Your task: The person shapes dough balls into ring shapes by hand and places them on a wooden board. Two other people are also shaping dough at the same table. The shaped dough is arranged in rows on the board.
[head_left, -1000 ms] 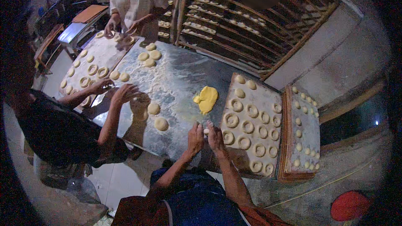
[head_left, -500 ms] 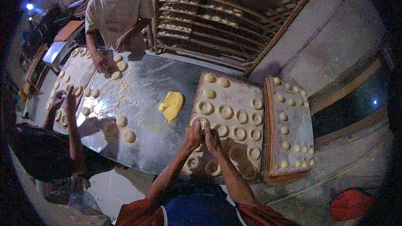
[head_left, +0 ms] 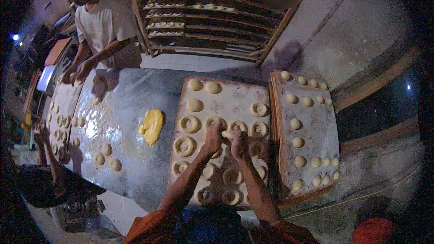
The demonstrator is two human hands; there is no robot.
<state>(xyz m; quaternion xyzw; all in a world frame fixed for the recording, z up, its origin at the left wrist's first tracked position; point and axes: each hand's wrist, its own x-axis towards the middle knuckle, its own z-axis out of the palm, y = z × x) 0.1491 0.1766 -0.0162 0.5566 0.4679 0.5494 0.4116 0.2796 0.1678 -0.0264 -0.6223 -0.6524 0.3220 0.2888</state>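
Observation:
My left hand (head_left: pixel 213 140) and my right hand (head_left: pixel 238 144) are close together above a floured wooden board (head_left: pixel 230 97). Between their fingertips is a small piece of pale dough (head_left: pixel 228 134), gripped from both sides; the fingers partly hide its shape. Around and under my hands, several dough rounds with pressed-in centres, such as the dough round (head_left: pixel 185 146) at the left edge, lie in rows. At the board's far left corner sit a smooth dough ball (head_left: pixel 213 87) and two more. My forearms shade the near rows.
A yellow soft lump (head_left: pixel 153 127) lies on the metal table (head_left: pixel 124 113). To the right, stacked boards (head_left: pixel 316 126) carry dough balls. A person (head_left: pixel 101 29) stands at the far left, another person's arm (head_left: pixel 56 169) nearer. Behind stands a rack (head_left: pixel 212 49) of filled trays.
The view has shifted. My hands have moved right and farther over the board, and a dough piece now shows between them. The far person's hands have moved left to another board.

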